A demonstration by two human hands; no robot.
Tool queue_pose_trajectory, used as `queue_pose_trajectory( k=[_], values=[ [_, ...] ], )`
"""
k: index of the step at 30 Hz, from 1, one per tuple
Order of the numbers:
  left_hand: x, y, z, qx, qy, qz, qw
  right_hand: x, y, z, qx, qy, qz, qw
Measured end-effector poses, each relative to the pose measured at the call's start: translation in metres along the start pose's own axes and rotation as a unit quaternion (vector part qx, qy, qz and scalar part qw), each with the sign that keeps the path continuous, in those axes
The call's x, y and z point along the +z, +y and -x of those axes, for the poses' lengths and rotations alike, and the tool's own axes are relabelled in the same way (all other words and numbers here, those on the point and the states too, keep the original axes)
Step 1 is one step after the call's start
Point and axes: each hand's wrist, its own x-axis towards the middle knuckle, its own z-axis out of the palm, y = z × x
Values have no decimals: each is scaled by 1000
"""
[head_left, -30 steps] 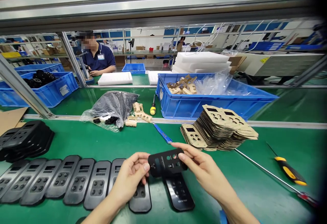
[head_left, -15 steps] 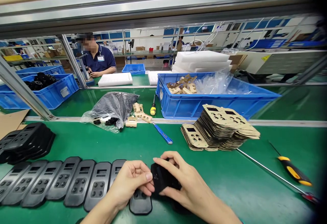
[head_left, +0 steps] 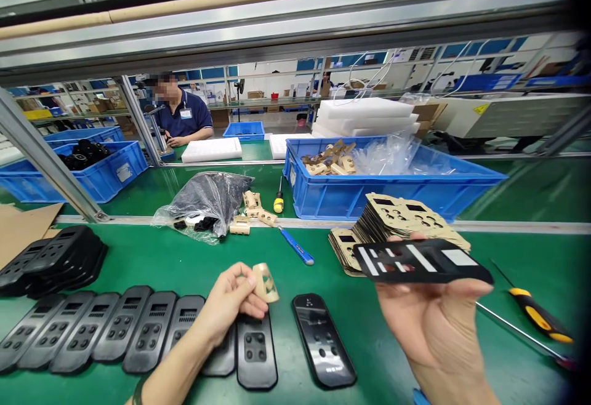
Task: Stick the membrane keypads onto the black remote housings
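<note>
My left hand [head_left: 237, 294] pinches a curled piece of beige backing paper [head_left: 265, 283] with cut-out holes. In my right hand [head_left: 434, 325], raised at the right and turned palm up, lies a thin black panel [head_left: 422, 261] gripped by its edges. White strips and a white rectangle mark the panel's visible face. Between the hands, a glossy black remote-like housing [head_left: 323, 340] rests on the green table. Left of it is a matte housing with four-button pad [head_left: 257, 356], at the end of a row of similar housings [head_left: 143, 331] partly covered by my left forearm.
A stack of beige-backed panels [head_left: 388, 214] sits behind my right hand. Beyond are a blue bin [head_left: 351, 199], a plastic bag [head_left: 207, 199], beige scraps [head_left: 240, 226] and a blue cutter [head_left: 295, 245]. Screwdrivers [head_left: 538, 316] lie right; stacked housings [head_left: 60, 260] left. A co-worker [head_left: 184, 116] sits across.
My hands have parted. The left now holds curled beige paper; the right has moved rightward and up with a black panel showing white strips. A glossy housing is now visible on the table.
</note>
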Motion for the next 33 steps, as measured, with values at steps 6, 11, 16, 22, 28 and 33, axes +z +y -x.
queue_pose_trajectory(
  k=[6,11,16,22,28,33],
  values=[
    [-21,33,-27,114,2,-124,986,4,14,4,58,-40,-19,997],
    [-31,24,18,69,-156,-454,875,9,19,17,122,-78,-78,986],
    [-21,-5,42,110,-169,-543,815,19,16,30,231,-130,-134,955],
    [-1,1,40,122,-135,-456,871,30,25,50,323,-234,-177,900],
    [18,-14,40,95,-95,-68,989,30,34,55,339,-231,-178,895],
    [22,-28,34,15,-28,240,970,32,36,53,367,-194,-159,896]
  ],
)
